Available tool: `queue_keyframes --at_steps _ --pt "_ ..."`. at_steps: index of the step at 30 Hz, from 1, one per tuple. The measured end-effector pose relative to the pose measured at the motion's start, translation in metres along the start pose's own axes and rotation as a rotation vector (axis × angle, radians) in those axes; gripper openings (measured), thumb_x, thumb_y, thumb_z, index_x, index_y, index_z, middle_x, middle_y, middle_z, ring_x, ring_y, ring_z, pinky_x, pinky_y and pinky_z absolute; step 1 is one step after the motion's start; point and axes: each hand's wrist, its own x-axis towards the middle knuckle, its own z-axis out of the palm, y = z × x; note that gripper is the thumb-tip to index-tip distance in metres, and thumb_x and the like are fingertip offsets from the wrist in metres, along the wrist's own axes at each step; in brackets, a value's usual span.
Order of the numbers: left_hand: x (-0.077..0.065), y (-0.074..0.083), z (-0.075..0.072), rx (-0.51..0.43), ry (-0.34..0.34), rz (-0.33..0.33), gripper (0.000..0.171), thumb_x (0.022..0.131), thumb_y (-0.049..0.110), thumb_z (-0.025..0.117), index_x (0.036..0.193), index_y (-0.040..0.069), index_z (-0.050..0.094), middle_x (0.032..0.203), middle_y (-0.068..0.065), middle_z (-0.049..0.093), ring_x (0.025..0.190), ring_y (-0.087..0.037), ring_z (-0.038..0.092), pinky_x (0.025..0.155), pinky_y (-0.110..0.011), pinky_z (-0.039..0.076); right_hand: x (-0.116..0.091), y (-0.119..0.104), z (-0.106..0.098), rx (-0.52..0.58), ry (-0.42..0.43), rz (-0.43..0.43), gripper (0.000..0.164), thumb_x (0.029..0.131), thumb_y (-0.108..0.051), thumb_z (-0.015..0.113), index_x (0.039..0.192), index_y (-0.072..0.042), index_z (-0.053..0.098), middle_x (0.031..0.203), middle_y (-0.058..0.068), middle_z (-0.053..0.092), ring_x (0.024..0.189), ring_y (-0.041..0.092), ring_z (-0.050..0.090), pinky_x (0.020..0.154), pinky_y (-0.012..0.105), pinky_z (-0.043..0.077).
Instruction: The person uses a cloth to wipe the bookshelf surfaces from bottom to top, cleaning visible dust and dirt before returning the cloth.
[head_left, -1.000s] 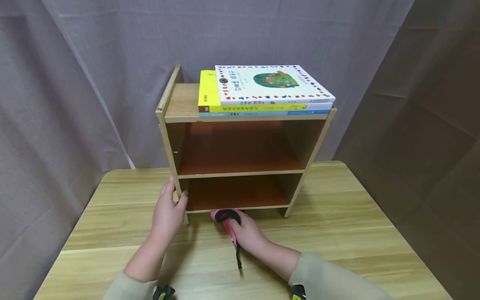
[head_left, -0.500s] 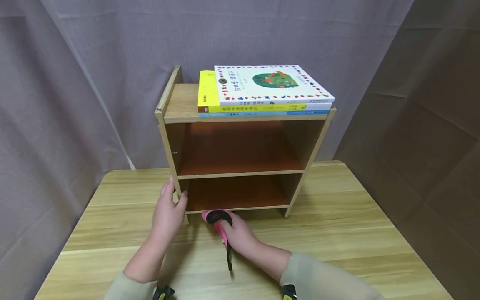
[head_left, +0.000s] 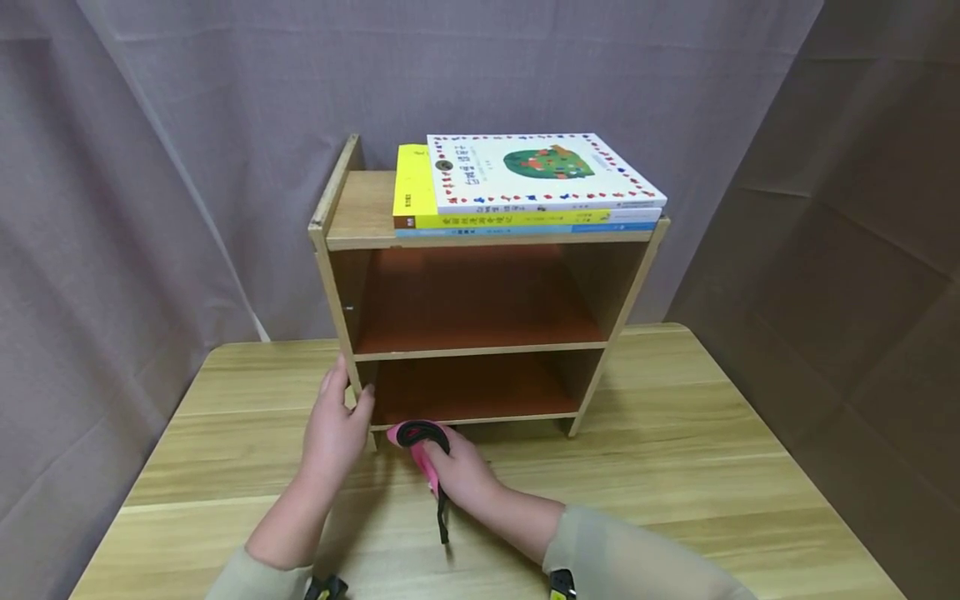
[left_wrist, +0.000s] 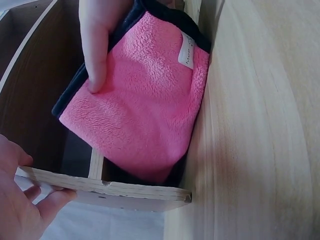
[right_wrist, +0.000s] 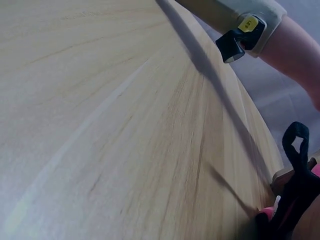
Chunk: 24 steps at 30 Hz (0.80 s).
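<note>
A small wooden shelf [head_left: 480, 352] stands on the table. My left hand [head_left: 335, 429] grips its left side panel low down, the thumb in front and the fingers behind. My right hand [head_left: 468, 475] holds a folded pink cleaning cloth [left_wrist: 145, 95] with black edging and a white label. In the head view the cloth lies at the bottom board's front edge, close to the left panel. One finger of that hand presses on the cloth in the left wrist view. A black hanging loop [right_wrist: 297, 150] of the cloth shows in the right wrist view, where most of the right hand is out of frame.
Three books [head_left: 540, 171], with white, yellow and blue spines, lie stacked on the shelf's top board. A light wooden table [head_left: 675, 500] carries the shelf. Grey curtain [head_left: 187, 167] hangs behind, and a brown curtain [head_left: 847, 292] closes the right side.
My right hand has slid to the left with the cloth along the bottom board's front edge. My left hand has kept its grip on the side panel.
</note>
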Motion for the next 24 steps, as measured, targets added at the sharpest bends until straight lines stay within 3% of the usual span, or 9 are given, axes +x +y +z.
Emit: queue_keyframes --at_steps 5,11,18,21,24 --pt "0.0 0.0 0.0 -0.006 0.017 0.01 0.062 0.101 0.02 0.054 0.157 0.029 0.028 0.156 -0.009 0.036 0.135 -0.032 0.044 0.094 -0.053 0.053 0.001 -0.001 0.005 0.011 0.003 -0.006 0.032 0.103 -0.032 0.053 0.096 -0.002 0.06 0.059 0.01 0.057 0.052 0.027 0.06 0.052 0.034 0.052" --pt "0.0 -0.001 0.0 -0.013 0.02 0.012 0.062 0.101 0.019 0.054 0.157 0.029 0.03 0.154 -0.01 0.037 0.136 -0.032 0.043 0.096 -0.054 0.051 0.004 -0.001 0.012 0.033 -0.014 -0.031 0.032 0.103 -0.03 0.052 0.093 0.0 0.059 0.057 0.011 0.056 0.047 0.022 0.056 0.049 0.033 0.051" --pt "0.0 -0.001 0.002 -0.009 0.025 0.016 0.06 0.102 0.021 0.054 0.156 0.031 0.031 0.154 -0.009 0.038 0.134 -0.031 0.045 0.087 -0.05 0.056 0.006 -0.002 0.017 -0.02 0.026 -0.004 0.031 0.102 -0.035 0.054 0.105 -0.006 0.064 0.063 0.01 0.061 0.051 0.018 0.059 0.054 0.032 0.051" --pt "0.001 -0.001 0.002 -0.007 0.032 0.027 0.059 0.102 0.02 0.054 0.156 0.031 0.032 0.154 -0.008 0.038 0.132 -0.029 0.046 0.079 -0.047 0.059 0.005 -0.003 0.018 -0.02 0.01 0.008 0.032 0.102 -0.036 0.054 0.11 -0.007 0.063 0.062 0.009 0.06 0.05 0.018 0.058 0.053 0.032 0.051" --pt "0.001 -0.001 0.003 -0.007 0.038 0.037 0.058 0.101 0.019 0.054 0.155 0.03 0.034 0.153 -0.008 0.039 0.132 -0.028 0.047 0.081 -0.048 0.058 0.004 -0.004 0.019 -0.035 -0.025 0.011 0.029 0.102 -0.037 0.053 0.117 -0.014 0.062 0.057 0.006 0.056 0.047 0.017 0.056 0.049 0.032 0.05"
